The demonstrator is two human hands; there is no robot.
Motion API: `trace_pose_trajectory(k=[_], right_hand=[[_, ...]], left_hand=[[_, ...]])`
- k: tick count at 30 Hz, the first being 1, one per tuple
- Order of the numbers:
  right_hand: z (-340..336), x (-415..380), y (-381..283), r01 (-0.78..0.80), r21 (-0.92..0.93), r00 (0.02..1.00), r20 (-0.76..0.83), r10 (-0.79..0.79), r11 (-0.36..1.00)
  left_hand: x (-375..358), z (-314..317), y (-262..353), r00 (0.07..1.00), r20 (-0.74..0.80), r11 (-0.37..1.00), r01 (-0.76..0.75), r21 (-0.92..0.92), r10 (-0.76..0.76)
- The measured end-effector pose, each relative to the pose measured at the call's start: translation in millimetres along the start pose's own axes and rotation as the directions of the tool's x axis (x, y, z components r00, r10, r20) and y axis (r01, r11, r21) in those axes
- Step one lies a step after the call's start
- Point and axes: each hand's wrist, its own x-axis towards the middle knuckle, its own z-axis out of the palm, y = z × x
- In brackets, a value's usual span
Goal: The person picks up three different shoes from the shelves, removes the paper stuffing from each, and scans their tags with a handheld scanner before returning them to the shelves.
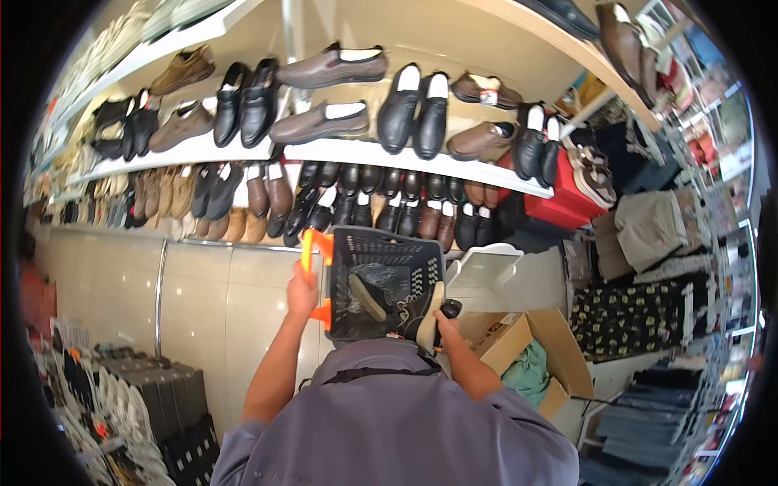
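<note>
My left hand (302, 293) is closed round the orange handle (308, 257) on the left side of a dark plastic basket (387, 240). Inside the basket lie a dark shoe with a pale sole (369, 298) and some clear plastic (374, 275). At the basket's right edge, my right hand (444, 328) is closed on a dark shoe with a cream sole (427, 322), toe end low near my shirt. A small black object (451, 308) shows just above that hand; what it is I cannot make out.
Shelves (421, 166) of black and brown shoes run across the front. An open cardboard box (559, 348) with green cloth stands at the right, near a white stool (486, 266). Clothes racks line the far right; stacked grey boxes (166, 393) stand at lower left.
</note>
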Motion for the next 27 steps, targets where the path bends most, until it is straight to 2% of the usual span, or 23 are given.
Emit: trace_pose_trajectory(k=[2, 3, 7, 12, 14, 15, 16, 18, 19, 22, 25, 27], right_hand=[[5.6, -13.4, -11.4, -0.035, 0.049, 0.999, -0.005, 0.035, 0.998], [8.7, 1.9, 3.4, -0.017, 0.143, 0.999, 0.049, 0.01, 0.99], [16.8, 8.4, 1.0, 0.029, 0.067, 0.998, 0.062, -0.033, 0.997], [25.6, 11.4, -8.9, -0.058, 0.013, 0.989, 0.136, 0.055, 0.998], [33.8, 13.1, -8.0, -0.001, -0.059, 0.989, 0.151, 0.01, 0.998], [36.5, 8.6, -10.1, -0.006, -0.037, 0.983, 0.186, 0.013, 0.999], [41.4, 5.2, -13.2, -0.011, -0.035, 0.983, 0.185, 0.018, 0.999], [50.9, 1.3, -15.7, 0.078, -0.123, 0.972, 0.228, -0.048, 0.989], [55.8, 0.8, -17.9, 0.093, -0.164, 0.965, 0.259, -0.048, 0.982], [68.0, -14.6, -30.1, 0.136, -0.185, 0.941, 0.331, -0.069, 0.973], [85.1, -22.7, -31.2, 0.201, -0.257, 0.937, 0.333, -0.109, 0.945], [94.9, -40.6, -35.9, 0.172, -0.24, 0.95, 0.297, -0.097, 0.955]], left_hand=[[4.6, -9.8, -15.3, 1.0, -0.022, 1.0, 0.007, 0.008, -0.007], [5.8, -14.0, -20.9, 0.999, -0.039, 1.0, 0.017, 0.024, -0.016], [4.6, -37.8, -37.7, 0.995, -0.104, 0.997, 0.005, 0.074, 0.003], [-1.1, -66.5, -52.5, 0.983, -0.181, 0.989, 0.061, 0.138, -0.035], [-2.1, -73.2, -58.6, 0.966, -0.236, 0.953, 0.165, 0.255, -0.104], [-2.3, -76.8, -62.5, 0.962, -0.243, 0.936, 0.196, 0.291, -0.126], [-2.6, -78.9, -66.9, 0.963, -0.24, 0.935, 0.195, 0.295, -0.125], [-3.4, -80.8, -79.1, 0.942, -0.311, 0.906, 0.237, 0.351, -0.126], [-2.0, -80.4, -86.4, 0.935, -0.347, 0.902, 0.212, 0.376, -0.075], [1.5, -88.4, -90.0, 0.938, -0.326, 0.914, 0.228, 0.336, -0.115], [8.5, -94.1, -100.0, 0.942, -0.326, 0.927, 0.194, 0.322, -0.084], [14.0, -100.5, -103.5, 0.949, -0.306, 0.939, 0.167, 0.299, -0.071]])
